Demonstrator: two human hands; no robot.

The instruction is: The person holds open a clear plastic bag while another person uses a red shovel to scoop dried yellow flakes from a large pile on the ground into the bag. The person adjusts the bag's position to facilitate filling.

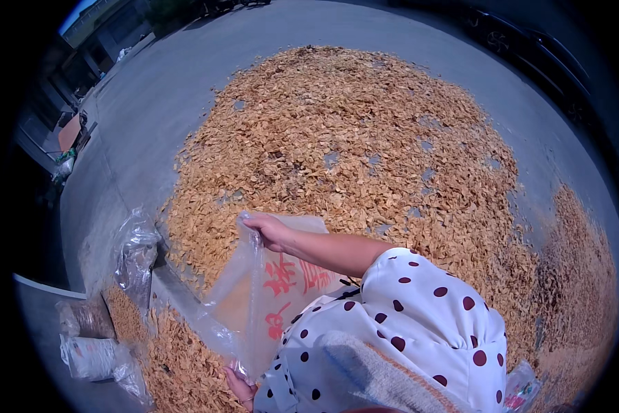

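A whitish translucent plastic sack (302,276) with large red writing is stretched between my hands, against the front of my white dotted garment. My right hand (268,231) grips the upper corner of its clear plastic edge. Lower down, my left hand (241,388) is at the opposite end of that edge, partly hidden by the sleeve and the sack; its fingers appear closed on the plastic. Tan colour shows through the clear part between them. Beneath and beyond the sack, thin dried yellow-brown flakes (340,129) cover the concrete.
More flakes (180,356) lie at lower left, beside a clear plastic bag (136,253), a white sack (88,357) and a filled bag (85,318). Finer brown material (573,279) is spread at right. A dark car (536,57) stands at upper right. A towel (376,371) hangs over my garment.
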